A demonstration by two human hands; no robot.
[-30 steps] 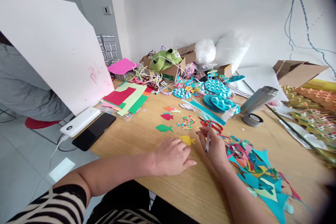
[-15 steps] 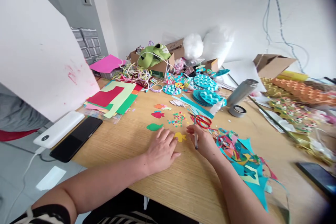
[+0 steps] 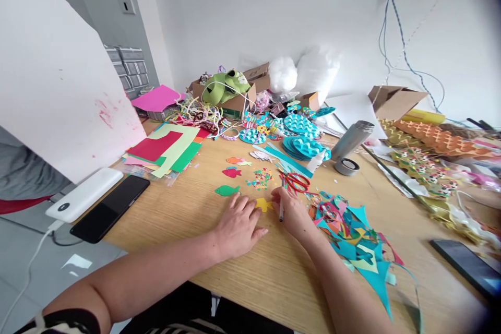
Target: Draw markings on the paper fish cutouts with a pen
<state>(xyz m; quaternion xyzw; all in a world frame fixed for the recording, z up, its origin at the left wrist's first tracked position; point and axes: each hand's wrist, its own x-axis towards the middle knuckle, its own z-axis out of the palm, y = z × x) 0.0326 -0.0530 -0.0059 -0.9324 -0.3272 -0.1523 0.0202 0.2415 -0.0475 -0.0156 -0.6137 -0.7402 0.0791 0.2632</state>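
My left hand [image 3: 239, 225] lies flat on the table with fingers stretched out, its fingertips at the edge of a yellow paper fish [image 3: 263, 205]. Between the fingers of my right hand [image 3: 295, 214] is a slim grey pen [image 3: 282, 202], held roughly upright beside the fish's tail. A green paper fish [image 3: 227, 190] sits just beyond my left fingertips, and farther off are a red fish [image 3: 232, 172] and an orange one [image 3: 235, 160]. Small coloured paper bits [image 3: 260, 178] lie behind the yellow fish. Red-handled scissors [image 3: 297, 182] rest just past my right hand.
Paper scraps [image 3: 352, 235] spread beside my right forearm. Coloured sheets [image 3: 168, 148] are stacked at left, near a black phone [image 3: 111, 209] and white power bank [image 3: 84, 195]. A steel flask [image 3: 352, 140], tape roll [image 3: 347, 166] and blue wavy discs [image 3: 305, 147] stand farther back.
My right hand with the pen has come slightly left, up to the yellow fish's tail. My left hand stays in place on the table. The view has shifted a little.
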